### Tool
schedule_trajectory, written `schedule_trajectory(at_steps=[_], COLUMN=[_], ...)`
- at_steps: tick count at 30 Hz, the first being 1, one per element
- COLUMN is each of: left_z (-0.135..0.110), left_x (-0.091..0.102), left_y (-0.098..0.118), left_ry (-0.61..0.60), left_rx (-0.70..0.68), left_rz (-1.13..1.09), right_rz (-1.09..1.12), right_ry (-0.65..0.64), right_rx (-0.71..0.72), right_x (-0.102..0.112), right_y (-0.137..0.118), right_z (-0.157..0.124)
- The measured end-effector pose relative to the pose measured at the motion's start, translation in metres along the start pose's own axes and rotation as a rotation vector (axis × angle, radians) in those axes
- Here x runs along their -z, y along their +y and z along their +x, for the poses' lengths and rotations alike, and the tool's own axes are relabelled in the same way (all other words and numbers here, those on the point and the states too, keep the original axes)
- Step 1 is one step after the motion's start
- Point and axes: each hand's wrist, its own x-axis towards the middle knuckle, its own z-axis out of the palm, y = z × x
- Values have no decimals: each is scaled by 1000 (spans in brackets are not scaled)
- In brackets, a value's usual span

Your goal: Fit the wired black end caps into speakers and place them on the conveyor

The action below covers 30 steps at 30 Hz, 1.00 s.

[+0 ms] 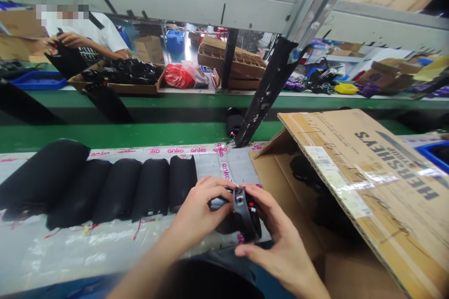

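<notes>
My left hand [198, 208] and my right hand [280, 238] are both closed around one black plastic housing [243, 215] with a ring-shaped end and red wires, held just above the near edge of the bench. Left of it, several black curved shells [115, 189] lie side by side in a row on the plastic-covered bench top [105, 252], with thin red wires trailing from them.
An open cardboard box [368, 173] stands at my right, its flap raised. A green conveyor [140, 133] runs across behind the bench, with a black slanted post [266, 88]. Beyond it a person in white handles black parts beside a cardboard tray [119, 79].
</notes>
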Motion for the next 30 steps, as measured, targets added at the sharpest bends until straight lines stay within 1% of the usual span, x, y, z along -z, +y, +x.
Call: schedule_trajectory(at_steps=[3, 5, 7, 8, 10, 12, 14, 16, 18, 20, 22, 24, 26, 28, 30], left_z=[-1, -6, -13, -16, -22, -25, -24, -19, -14, -10, -11, -18, -28, -40, -48], left_x=[-2, -5, -7, -9, -11, -12, -14, -15, -14, -12, -8, -4, -2, -6, -15], left_y=[-3, -8, -14, -16, -20, -20, -18, -15, -10, -5, 0, 2, -3, -13, -26], left_ry=[19, 74, 131, 134, 98, 70, 83, 114, 134, 134, 98, 41, -12, -23, 30], left_rx=[111, 189, 219, 212, 180, 157, 152, 139, 122, 105, 100, 109, 119, 104, 59], left_rz=[-218, -417, -576, -601, -530, -385, -291, -253, -222, -187, -159, -163, -219, -307, -369], right_rz=[-200, -311, -416, -462, -491, -409, -283, -197, -126, -21, 112, 195, 206, 199, 217], right_ry=[107, 165, 199, 195, 139, 40, -29, -59, -79, -72, 4, 100, 150, 137, 81], right_rx=[92, 143, 149, 131, 55, -42, -104, -112, -86, -52, -12, 26, 45, 52, 75], right_x=[-15, -25, -32, -34, -33, -26, -16, -8, -7, -11, -19, -27, -33, -33, -26], right_y=[-2, -6, -11, -14, -19, -24, -24, -16, -1, 18, 35, 47, 52, 52, 51], right_z=[5, 10, 14, 16, 17, 16, 13, 9, 6, 4, 1, 0, 0, 2, 6])
